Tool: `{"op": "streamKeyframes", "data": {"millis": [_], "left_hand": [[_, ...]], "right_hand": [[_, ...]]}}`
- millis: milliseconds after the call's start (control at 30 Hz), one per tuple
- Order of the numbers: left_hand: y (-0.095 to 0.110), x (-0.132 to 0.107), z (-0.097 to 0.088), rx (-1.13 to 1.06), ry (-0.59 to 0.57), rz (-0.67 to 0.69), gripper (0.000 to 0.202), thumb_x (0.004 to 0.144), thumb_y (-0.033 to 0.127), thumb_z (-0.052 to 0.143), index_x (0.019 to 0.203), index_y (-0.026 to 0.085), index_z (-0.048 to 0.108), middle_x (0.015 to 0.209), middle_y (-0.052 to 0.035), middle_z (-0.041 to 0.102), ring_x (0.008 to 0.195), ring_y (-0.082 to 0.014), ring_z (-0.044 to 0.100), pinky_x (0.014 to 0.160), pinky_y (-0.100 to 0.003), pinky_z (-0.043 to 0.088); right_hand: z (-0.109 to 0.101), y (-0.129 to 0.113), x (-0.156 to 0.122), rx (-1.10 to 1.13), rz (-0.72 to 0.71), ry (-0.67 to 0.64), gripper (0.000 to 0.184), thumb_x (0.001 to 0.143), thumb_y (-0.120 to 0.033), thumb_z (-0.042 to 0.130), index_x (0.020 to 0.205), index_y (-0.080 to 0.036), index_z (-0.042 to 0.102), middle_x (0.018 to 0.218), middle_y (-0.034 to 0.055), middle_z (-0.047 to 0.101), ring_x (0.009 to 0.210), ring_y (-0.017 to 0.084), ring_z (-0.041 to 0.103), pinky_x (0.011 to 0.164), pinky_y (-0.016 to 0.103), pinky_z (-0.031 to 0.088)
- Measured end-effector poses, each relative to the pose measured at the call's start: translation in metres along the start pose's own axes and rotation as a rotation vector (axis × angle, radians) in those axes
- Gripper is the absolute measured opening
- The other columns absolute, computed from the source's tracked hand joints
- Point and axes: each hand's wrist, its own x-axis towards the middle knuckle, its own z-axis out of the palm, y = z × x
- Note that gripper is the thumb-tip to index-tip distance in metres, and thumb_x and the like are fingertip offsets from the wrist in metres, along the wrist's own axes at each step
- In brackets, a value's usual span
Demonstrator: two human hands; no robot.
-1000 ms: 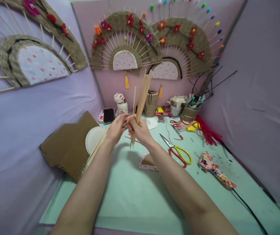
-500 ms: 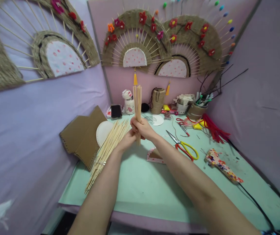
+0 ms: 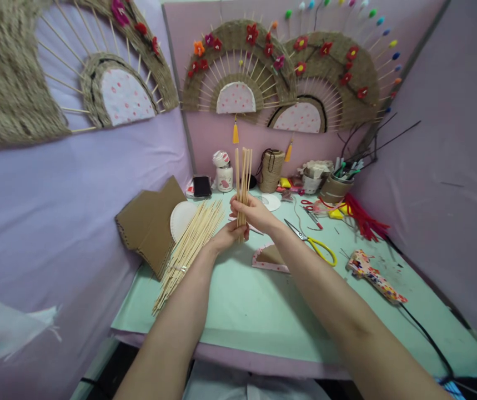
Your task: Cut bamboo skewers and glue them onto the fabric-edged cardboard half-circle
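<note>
Above the middle of the table I hold a small bundle of thin wooden sticks (image 3: pixel 244 172) upright, its top ends slightly spread. My left hand (image 3: pixel 230 234) is closed around the lower end. Higher up, my right hand (image 3: pixel 255 212) grips the same sticks with its fingers wrapped round them. To the left of my hands lies a large pile of similar sticks (image 3: pixel 192 250) on the table. A half-round cardboard piece (image 3: pixel 269 259) edged in pink dotted fabric rests below my right wrist, partly covered by the forearm.
Scissors (image 3: pixel 321 250) and a fabric-covered glue gun (image 3: pixel 375 276) with a black cord lie to the right. Folded cardboard (image 3: pixel 150 222) leans at the left. Along the back stand a jar (image 3: pixel 224 179), a twine spool (image 3: pixel 271 172) and a pen pot (image 3: pixel 336 188). Twine fans (image 3: pixel 238 61) hang behind.
The sticks' top ends have fanned apart a little, with one standing separate on the left. My hands have shifted slightly right in view, and the camera view has turned a little left.
</note>
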Motion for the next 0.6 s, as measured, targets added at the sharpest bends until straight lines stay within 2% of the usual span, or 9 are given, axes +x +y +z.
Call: {"op": "streamKeyframes", "data": {"millis": [67,133,267,433,600], "left_hand": [[0.001,-0.001,0.001,0.006,0.006,-0.009,0.034,0.079,0.05,0.056,0.074,0.017,0.058,0.073,-0.004,0.061,0.076,-0.0174,0.055,0.079,-0.032,0.041],[0.002,-0.001,0.002,0.004,0.003,-0.016,0.035,0.076,0.051,0.059,0.076,0.016,0.059,0.077,-0.0054,0.063,0.079,-0.0186,0.056,0.081,-0.032,0.041],[0.001,0.0,0.005,-0.019,-0.006,-0.008,0.04,0.074,0.054,0.061,0.079,0.014,0.062,0.084,-0.0084,0.066,0.085,-0.0203,0.057,0.084,-0.032,0.041],[-0.004,0.003,0.013,-0.045,0.023,0.01,0.043,0.079,0.057,0.054,0.067,0.016,0.058,0.068,-0.0044,0.06,0.071,-0.0166,0.054,0.077,-0.031,0.043],[-0.007,0.004,0.018,-0.05,0.073,0.009,0.045,0.078,0.06,0.054,0.066,0.017,0.056,0.068,-0.003,0.058,0.071,-0.016,0.052,0.076,-0.03,0.041]], "right_hand": [[0.001,0.005,0.001,0.025,0.004,0.023,0.035,0.075,-0.052,0.063,0.071,-0.02,0.05,0.059,-0.0069,0.046,0.054,0.008,0.049,0.055,0.021,0.049],[0.001,0.009,0.0,0.031,0.026,0.033,0.041,0.077,-0.057,0.058,0.064,-0.02,0.045,0.055,-0.0065,0.045,0.049,0.007,0.046,0.044,0.019,0.044],[0.002,0.012,-0.006,0.024,0.067,0.026,0.041,0.079,-0.059,0.055,0.067,-0.021,0.049,0.057,-0.0052,0.049,0.037,0.007,0.04,0.028,0.019,0.027],[0.002,0.005,-0.012,0.018,0.059,0.03,0.037,0.08,-0.054,0.058,0.066,-0.021,0.048,0.054,-0.0063,0.045,0.036,0.006,0.037,0.028,0.019,0.028],[0.003,0.007,-0.013,0.007,0.053,0.047,0.037,0.08,-0.051,0.059,0.063,-0.02,0.049,0.053,-0.0062,0.046,0.035,0.006,0.036,0.028,0.02,0.028]]}}
